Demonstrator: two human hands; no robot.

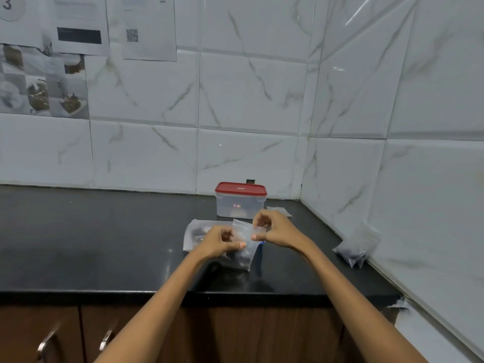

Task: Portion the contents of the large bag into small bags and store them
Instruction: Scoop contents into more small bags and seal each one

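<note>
**Sealing a filled small bag at the worktop**

At centre frame, the small bag [245, 247] was held upright just above the black worktop [104, 244], dark contents settled in its lower half. The left hand [218, 241] pinched the bag's upper left edge between curled fingers [239, 244] and thumb; the right hand [275, 229] pinched the upper right edge likewise, both closed on the film near the mouth. Behind the left hand lay the large bag [193, 231], flat and crumpled. A red-lidded container [240, 201] stood behind the hands, towards the wall. Filled small bags [358, 247] leaned against the tiled wall at right of frame.

The bag appeared light, thin and limp, probably slippery; it would likely sag and spill if gripped low. The seal strip at the top edge looked the surest hold, with the contents' weight hanging below.
</note>
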